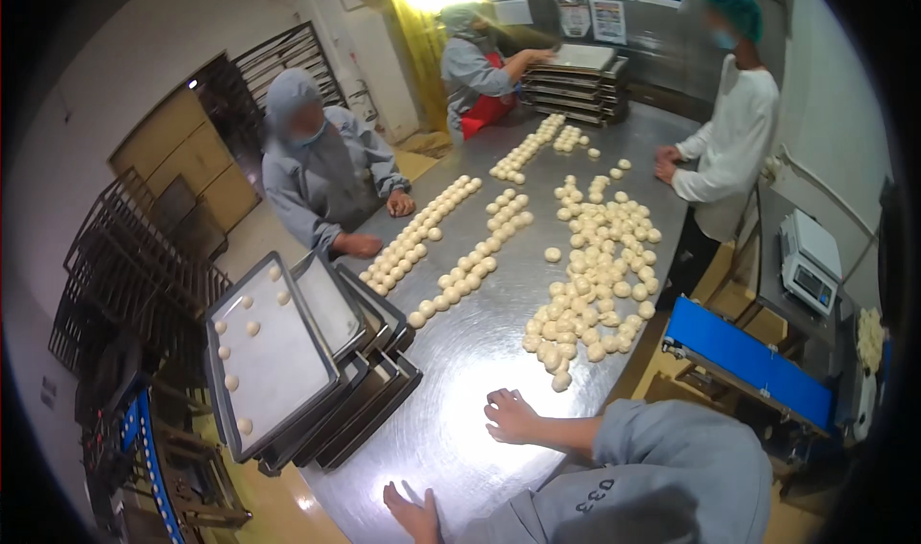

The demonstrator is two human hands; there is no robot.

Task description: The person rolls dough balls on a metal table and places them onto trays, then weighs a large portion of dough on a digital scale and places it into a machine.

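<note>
My right hand [513, 417] lies on the steel table [451, 371] with its fingers apart and nothing in it. Just beyond it is a large heap of pale round dough balls [600, 275], the closest ball a short way from my fingers. My left hand [413, 515] rests at the table's near edge, thumb and fingers spread, holding nothing. Ahead and to its left stands a stack of dark baking trays [360, 405]. The top tray [288, 352] has a pale lining and several dough balls scattered on it.
Rows of dough balls [422, 232] run along the table's left side, by a co-worker in grey [326, 170]. Another co-worker [475, 74] touches more stacked trays [576, 88] at the far end. A person in white [739, 122] stands right, beyond a blue conveyor [748, 362] and a scale [809, 261].
</note>
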